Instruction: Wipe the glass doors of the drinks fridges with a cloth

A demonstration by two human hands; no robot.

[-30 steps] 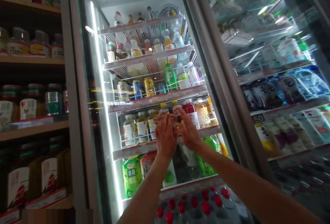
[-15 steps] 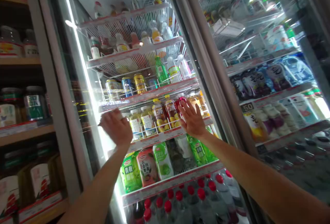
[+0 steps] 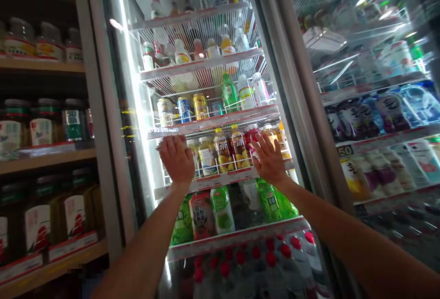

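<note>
My left hand (image 3: 177, 160) presses a pale cloth (image 3: 172, 140) against the glass door (image 3: 206, 28) of a lit drinks fridge; only the cloth's edge shows above my fingers. To its right, my right hand (image 3: 270, 159) lies flat on the same glass with fingers spread, holding nothing. Both hands are level with the shelf of yellow-capped tea bottles (image 3: 222, 150) behind the glass.
Inside the fridge are cans (image 3: 199, 106), green bottles (image 3: 223, 207) and red-capped bottles (image 3: 240, 257) on lower shelves. Wooden shelves with jars (image 3: 41, 124) stand on the left. A second glass-door fridge with packaged goods (image 3: 378, 115) is on the right, past the door frame (image 3: 285, 88).
My left hand swept the cloth from beside my right hand out to the left, then came partway back. My right hand stayed flat on the glass. The view shifted slightly.
</note>
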